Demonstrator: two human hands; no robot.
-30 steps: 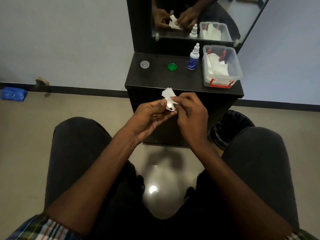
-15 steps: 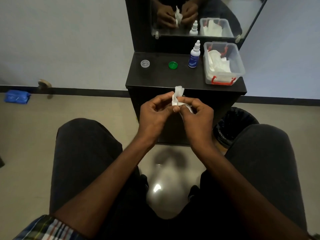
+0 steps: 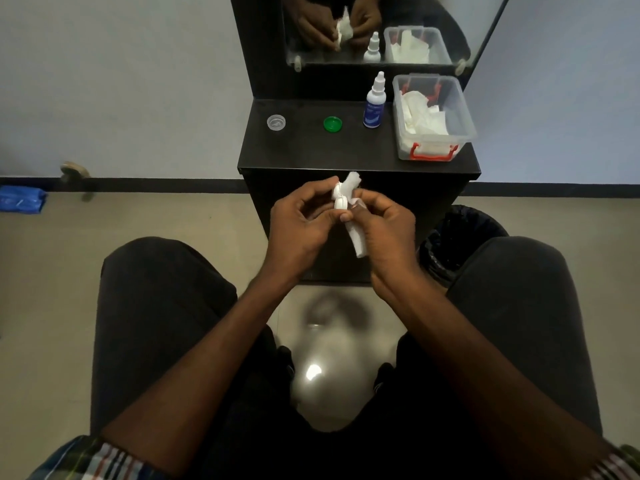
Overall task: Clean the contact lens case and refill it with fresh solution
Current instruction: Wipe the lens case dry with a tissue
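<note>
My left hand (image 3: 299, 225) pinches the white contact lens case (image 3: 338, 199) upright, just in front of the black stand. Against the case, my right hand (image 3: 384, 225) holds a strip of white tissue (image 3: 356, 239); one end sticks up above the case, the other hangs below my fingers. On the black stand top (image 3: 346, 150) lie a clear cap (image 3: 276, 122) and a green cap (image 3: 332, 124). The solution bottle (image 3: 374, 103), white with a blue label, stands upright to their right.
A clear plastic box (image 3: 460, 116) with red clips holds white tissues at the stand's right end. A mirror (image 3: 381, 29) rises behind it. A black bin (image 3: 460, 237) sits on the floor beside my right knee. A blue packet (image 3: 20, 200) lies far left.
The case has been turned upright in my left fingers. The tissue, bunched above my fingers before, now runs down along the case and hangs below my right hand.
</note>
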